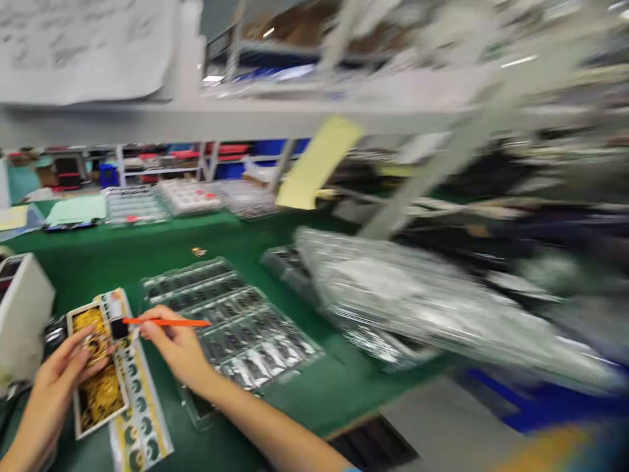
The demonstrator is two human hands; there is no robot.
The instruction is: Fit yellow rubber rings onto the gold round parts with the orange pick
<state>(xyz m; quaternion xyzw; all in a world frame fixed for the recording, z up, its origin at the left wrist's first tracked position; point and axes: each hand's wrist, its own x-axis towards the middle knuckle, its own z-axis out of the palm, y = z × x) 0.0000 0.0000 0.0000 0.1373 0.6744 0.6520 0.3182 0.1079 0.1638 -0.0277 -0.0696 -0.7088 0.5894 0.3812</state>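
Note:
My left hand (61,370) is closed on a small round gold-coloured part (98,347), held over a shallow white-rimmed box (122,410). More yellow-gold pieces (101,393) fill that box. Between the fingers of my right hand (174,344) lies a slim orange stick (184,322), roughly level. Its left end meets a black patch; whether that is a brush tip or something behind it, I cannot tell. Under both hands runs a strip sheet (140,406) with rows of dark green ring-shaped stickers. A clear compartmented tray (236,314) of dark pieces sits behind my right hand.
Blurred stacked clear plastic trays (393,282) cover the right of the green tabletop (339,387). A white bin (24,314) stands at far left. A yellow paper slip (319,164) hangs from the shelf edge (275,124). A small gold piece (199,252) lies behind the compartmented tray.

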